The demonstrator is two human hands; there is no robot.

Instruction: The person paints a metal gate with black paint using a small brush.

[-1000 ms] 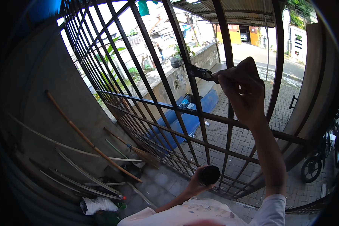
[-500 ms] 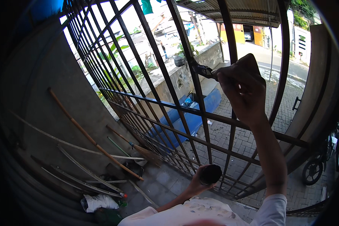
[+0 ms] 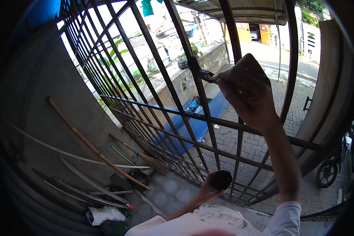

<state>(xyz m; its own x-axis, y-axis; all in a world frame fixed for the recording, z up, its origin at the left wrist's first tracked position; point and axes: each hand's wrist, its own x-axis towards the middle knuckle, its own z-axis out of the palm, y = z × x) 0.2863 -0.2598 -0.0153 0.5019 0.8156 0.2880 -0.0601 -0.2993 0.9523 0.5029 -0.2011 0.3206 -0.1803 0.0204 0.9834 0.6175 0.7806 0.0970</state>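
Note:
My right hand is raised and closed around the handle of a small paintbrush. Its dark bristles lie against an upright bar of the dark metal grille, above the crosspiece. Lower down, near my shirt, my left hand grips a round container with a black inside. What is in the container cannot be made out. Part of the right hand's fingers is in shadow.
Long poles, including a bamboo pole, lean by the left wall with a broom. A white sack lies on the floor. Beyond the grille are a blue sheet, a low wall and a motorcycle wheel.
My right hand and the paintbrush have shifted slightly left, and the bristles now press on the bar's far-left side. My left hand keeps holding the container in nearly the same place.

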